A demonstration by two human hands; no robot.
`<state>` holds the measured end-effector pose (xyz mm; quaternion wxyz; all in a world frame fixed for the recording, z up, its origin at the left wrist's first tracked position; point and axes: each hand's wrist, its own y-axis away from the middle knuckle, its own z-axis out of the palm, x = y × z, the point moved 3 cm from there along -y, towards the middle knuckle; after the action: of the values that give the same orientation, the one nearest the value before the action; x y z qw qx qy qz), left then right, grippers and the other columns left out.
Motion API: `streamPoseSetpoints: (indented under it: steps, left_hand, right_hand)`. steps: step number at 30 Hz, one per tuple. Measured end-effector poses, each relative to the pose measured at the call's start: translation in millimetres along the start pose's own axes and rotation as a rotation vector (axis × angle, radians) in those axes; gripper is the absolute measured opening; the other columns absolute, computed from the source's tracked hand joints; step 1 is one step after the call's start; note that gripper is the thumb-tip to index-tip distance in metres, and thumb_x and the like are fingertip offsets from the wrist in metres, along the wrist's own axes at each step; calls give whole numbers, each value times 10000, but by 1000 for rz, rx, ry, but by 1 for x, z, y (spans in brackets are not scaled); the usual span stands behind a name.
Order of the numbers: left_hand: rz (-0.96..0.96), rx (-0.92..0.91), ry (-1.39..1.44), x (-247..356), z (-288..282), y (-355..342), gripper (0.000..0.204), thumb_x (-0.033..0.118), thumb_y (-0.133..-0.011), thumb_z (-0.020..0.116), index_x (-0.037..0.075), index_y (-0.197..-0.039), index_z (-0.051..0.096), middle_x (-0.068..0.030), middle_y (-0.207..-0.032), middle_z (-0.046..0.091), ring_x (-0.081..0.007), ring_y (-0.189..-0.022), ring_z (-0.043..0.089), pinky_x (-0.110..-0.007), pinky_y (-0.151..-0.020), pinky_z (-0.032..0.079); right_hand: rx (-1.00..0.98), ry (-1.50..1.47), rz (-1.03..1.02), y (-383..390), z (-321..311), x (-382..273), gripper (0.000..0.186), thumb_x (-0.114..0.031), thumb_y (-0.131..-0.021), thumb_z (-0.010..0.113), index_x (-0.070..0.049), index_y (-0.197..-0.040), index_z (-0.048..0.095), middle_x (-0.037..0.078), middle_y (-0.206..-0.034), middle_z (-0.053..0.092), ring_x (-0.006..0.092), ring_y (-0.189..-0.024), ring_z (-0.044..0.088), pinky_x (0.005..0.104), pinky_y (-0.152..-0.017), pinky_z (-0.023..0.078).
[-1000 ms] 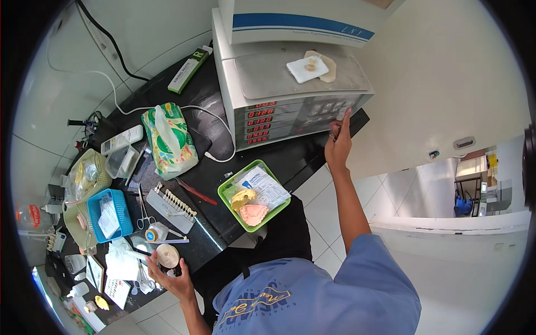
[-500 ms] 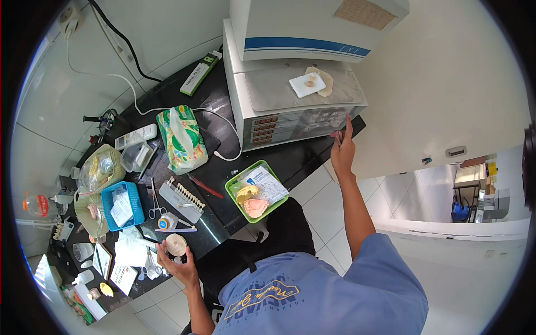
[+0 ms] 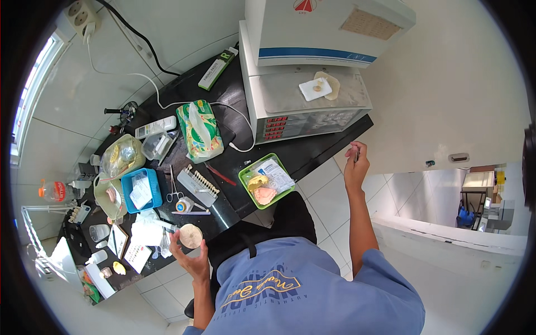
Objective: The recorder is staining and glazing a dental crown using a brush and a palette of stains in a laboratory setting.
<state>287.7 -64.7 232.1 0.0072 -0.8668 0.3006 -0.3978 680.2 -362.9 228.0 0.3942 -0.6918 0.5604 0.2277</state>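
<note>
Between the thumb and fingers of my left hand (image 3: 192,262) is a round cream-coloured disc (image 3: 191,236), held flat at the front edge of the black counter. My right hand (image 3: 356,167) is raised off the counter's right end, its fingers curled together around what looks like a small dark thing, too small to name. Beyond it stands a white furnace-like machine (image 3: 254,106) with red displays. On its metal top lies a white square pad (image 3: 315,89) bearing small yellowish pieces. A green tray (image 3: 244,177) near my lap holds a pink dental model (image 3: 264,195) and a yellow one (image 3: 257,182).
Left of the machine lie a tissue pack (image 3: 200,134), a red-handled tool (image 3: 220,174), a tooth shade guide (image 3: 198,188), scissors-like forceps (image 3: 174,190) and a small jar (image 3: 183,206). Farther left are a blue basket (image 3: 157,195), pale baskets and a bottle (image 3: 54,191).
My right hand has come away from the machine's front, down and toward me, and its fingers have curled in. The disc stays in my left hand. The whole view has shifted slightly.
</note>
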Motion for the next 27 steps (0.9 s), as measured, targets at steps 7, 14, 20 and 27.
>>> streamPoseSetpoints:
  steps: [7,14,20,27]
  left_hand:
    - [133,-45,-22,48,4,-40,908,96,-652,807,11,-1408,310,-140,-1249,535,-293,-1132,508,-397,-891,392]
    - [245,-150,47,95,37,-95,923,82,-640,814,5,-1407,307,-144,-1224,545,-301,-1104,504,-387,-910,404]
    - [320,-184,111,140,57,-132,901,79,-636,815,21,-1399,338,-143,-1202,548,-291,-1096,510,-387,-913,416]
    - [430,-180,105,200,101,-166,896,94,-656,809,51,-1415,335,-138,-1216,558,-249,-1110,548,-368,-912,424]
  right_hand:
    - [-47,58,89,24,-14,13,44,-15,-894,545,-3,-934,556,82,-707,591,145,-618,548,257,-632,451]
    - [46,66,273,46,-48,31,221,-227,-951,532,-21,-894,591,26,-631,516,110,-575,463,259,-559,394]
    - [66,214,288,62,-68,47,201,-217,-921,588,-18,-894,592,22,-599,494,107,-531,396,285,-496,346]
    - [-52,217,376,73,-89,69,246,-224,-897,628,-5,-827,541,38,-587,488,126,-524,412,286,-493,350]
